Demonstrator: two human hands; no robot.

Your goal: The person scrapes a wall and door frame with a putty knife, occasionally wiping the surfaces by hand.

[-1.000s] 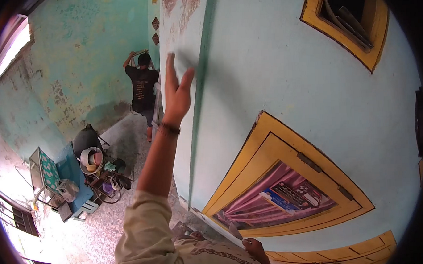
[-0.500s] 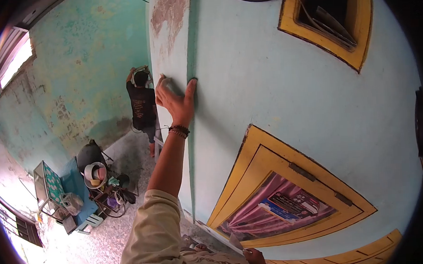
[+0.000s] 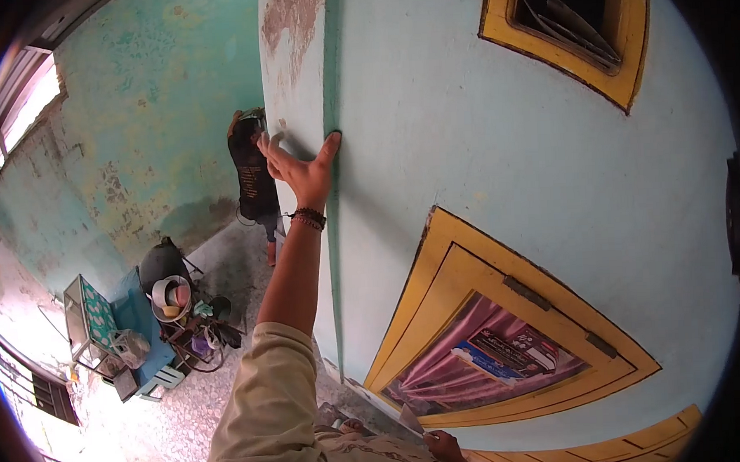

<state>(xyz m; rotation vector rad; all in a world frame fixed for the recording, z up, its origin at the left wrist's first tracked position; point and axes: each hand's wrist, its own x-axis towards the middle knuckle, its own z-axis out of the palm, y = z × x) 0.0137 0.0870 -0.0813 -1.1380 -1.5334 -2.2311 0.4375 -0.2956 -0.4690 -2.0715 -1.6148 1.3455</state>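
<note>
Between ten and eleven o'clock from mid-view, the person's left hand (image 3: 306,174) is raised to a narrow, pale wall column (image 3: 298,98). The fingers and thumb are spread across its face; the thumb meets the inner corner, and the fingertips reach the outer side, though how firmly they press cannot be told. Between five and six o'clock, low near the body, the right hand (image 3: 446,449) is closed around a flat-bladed scraper (image 3: 410,420) (its handle is mostly hidden in the fist), the blade tilted up and away from the wrist.

The step in hand looks like spanning or steadying against the column with the left hand, the scraper idle. Using the blade there would call for freeing the spot beneath the palm and raising the right arm.

The peeled patch (image 3: 291,24) is near eleven o'clock, above the fingers. From one to three o'clock the smooth wall (image 3: 565,165) leaves open room. The yellow window frame (image 3: 446,281) makes a hard edge around four o'clock, near the scraper. At ten o'clock, a co-worker (image 3: 253,174) in black stands beyond the column's outer side, limiting swings that way.
</note>
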